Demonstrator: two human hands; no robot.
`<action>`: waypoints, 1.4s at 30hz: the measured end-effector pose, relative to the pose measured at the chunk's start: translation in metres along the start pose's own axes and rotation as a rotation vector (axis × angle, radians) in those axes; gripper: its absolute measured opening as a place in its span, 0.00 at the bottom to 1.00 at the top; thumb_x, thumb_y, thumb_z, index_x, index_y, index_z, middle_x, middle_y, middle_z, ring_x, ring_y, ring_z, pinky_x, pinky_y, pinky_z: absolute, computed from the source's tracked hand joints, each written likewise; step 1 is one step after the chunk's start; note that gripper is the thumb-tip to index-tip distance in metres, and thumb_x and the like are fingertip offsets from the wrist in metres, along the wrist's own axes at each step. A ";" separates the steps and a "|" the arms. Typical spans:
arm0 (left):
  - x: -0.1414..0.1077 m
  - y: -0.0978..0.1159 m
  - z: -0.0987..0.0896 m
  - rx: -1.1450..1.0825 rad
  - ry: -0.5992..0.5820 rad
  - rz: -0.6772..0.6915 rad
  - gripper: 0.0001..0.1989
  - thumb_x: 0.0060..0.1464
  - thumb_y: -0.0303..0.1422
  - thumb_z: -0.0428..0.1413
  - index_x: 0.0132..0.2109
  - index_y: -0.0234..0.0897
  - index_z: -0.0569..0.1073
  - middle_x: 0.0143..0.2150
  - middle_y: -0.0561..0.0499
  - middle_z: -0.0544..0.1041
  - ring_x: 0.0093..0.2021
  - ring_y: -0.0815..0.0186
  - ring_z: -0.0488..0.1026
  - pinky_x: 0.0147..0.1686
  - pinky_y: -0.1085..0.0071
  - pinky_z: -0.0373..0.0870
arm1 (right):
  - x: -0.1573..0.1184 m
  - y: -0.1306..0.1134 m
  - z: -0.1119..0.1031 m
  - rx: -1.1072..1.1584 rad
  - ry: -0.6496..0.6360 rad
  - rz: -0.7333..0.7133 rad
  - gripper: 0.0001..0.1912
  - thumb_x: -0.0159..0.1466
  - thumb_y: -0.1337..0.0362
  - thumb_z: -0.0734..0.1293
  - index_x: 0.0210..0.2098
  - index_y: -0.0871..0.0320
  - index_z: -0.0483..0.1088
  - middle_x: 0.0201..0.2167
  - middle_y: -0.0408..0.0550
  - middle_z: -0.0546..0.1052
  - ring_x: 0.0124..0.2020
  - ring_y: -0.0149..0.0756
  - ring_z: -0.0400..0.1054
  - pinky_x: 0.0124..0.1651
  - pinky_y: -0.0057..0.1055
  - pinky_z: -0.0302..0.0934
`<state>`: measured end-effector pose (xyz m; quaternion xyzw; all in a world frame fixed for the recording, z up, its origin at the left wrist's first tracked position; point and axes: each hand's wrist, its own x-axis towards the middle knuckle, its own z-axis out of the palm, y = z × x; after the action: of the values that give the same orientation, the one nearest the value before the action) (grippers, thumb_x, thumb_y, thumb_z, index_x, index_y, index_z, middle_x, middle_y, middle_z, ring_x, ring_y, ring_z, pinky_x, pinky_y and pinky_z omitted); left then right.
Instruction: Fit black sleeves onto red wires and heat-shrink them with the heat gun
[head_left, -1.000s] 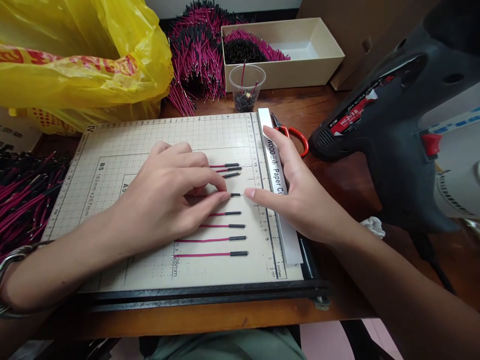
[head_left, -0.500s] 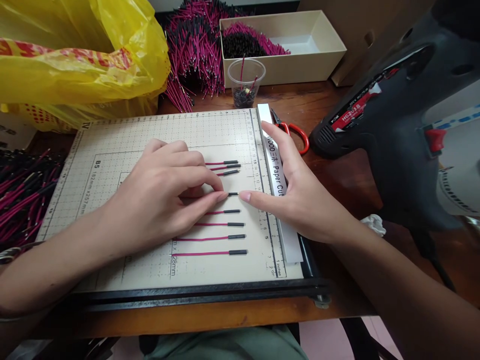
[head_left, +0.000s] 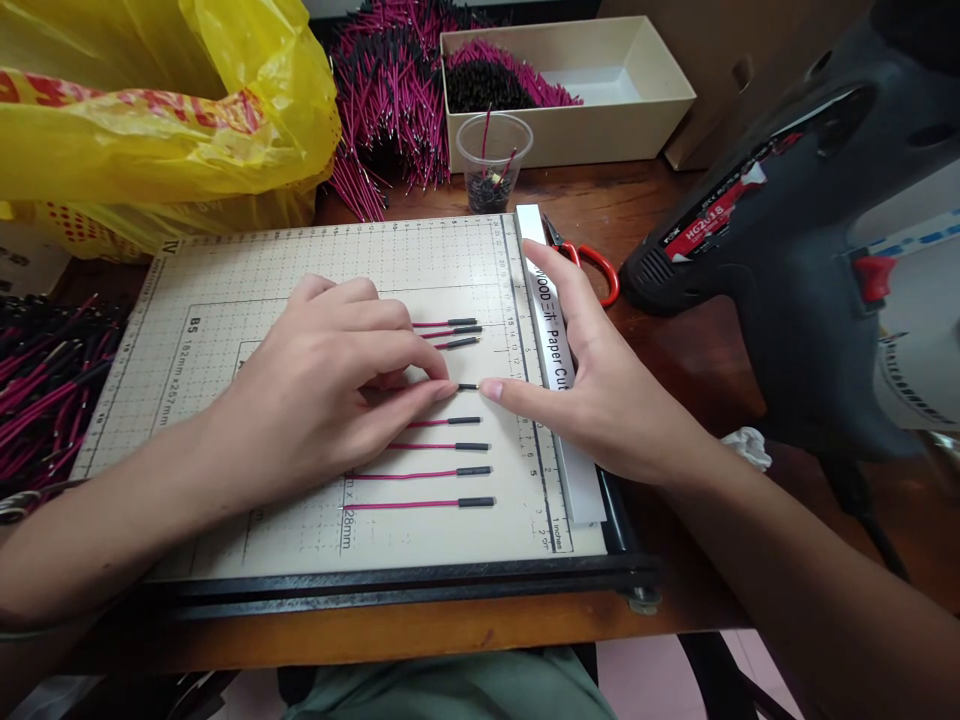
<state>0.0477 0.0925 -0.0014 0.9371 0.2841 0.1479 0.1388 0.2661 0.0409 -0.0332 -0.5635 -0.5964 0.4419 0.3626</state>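
Note:
My left hand (head_left: 337,380) pinches a wire whose black sleeve (head_left: 467,387) sticks out to the right between thumb and forefinger. My right hand (head_left: 592,390) has thumb and forefinger spread; its thumb tip touches or nearly touches the sleeve's right end, and the forefinger lies along the white strip of the paper cutter. Several pink wires with black sleeves (head_left: 474,502) lie in a row on the cutter board (head_left: 225,270), some above and some below the pinched one. The left ends of the upper wires are hidden behind my left hand.
A heat gun (head_left: 750,220) stands at the right, near red-handled scissors (head_left: 600,275). Behind the board are a plastic cup (head_left: 491,165), a cream box (head_left: 577,135), a pile of pink wires (head_left: 390,100) and a yellow bag (head_left: 165,150). More wires (head_left: 45,390) lie far left.

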 end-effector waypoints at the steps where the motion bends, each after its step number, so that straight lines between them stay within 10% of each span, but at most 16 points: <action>1: 0.000 0.000 0.000 0.000 -0.001 0.000 0.10 0.64 0.36 0.54 0.35 0.44 0.78 0.30 0.54 0.77 0.33 0.62 0.67 0.36 0.63 0.54 | 0.000 0.000 0.000 -0.003 0.001 0.001 0.50 0.56 0.59 0.73 0.72 0.50 0.46 0.75 0.40 0.46 0.77 0.43 0.38 0.79 0.43 0.36; 42: 0.002 0.002 -0.004 -0.035 -0.032 0.023 0.11 0.62 0.36 0.55 0.33 0.41 0.79 0.26 0.53 0.73 0.30 0.64 0.65 0.35 0.63 0.55 | 0.001 0.000 0.000 -0.032 -0.022 0.035 0.50 0.55 0.58 0.68 0.72 0.56 0.41 0.75 0.43 0.46 0.76 0.42 0.40 0.78 0.43 0.40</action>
<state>0.0487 0.0924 0.0032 0.9400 0.2685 0.1392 0.1581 0.2659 0.0417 -0.0329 -0.5746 -0.5976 0.4447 0.3392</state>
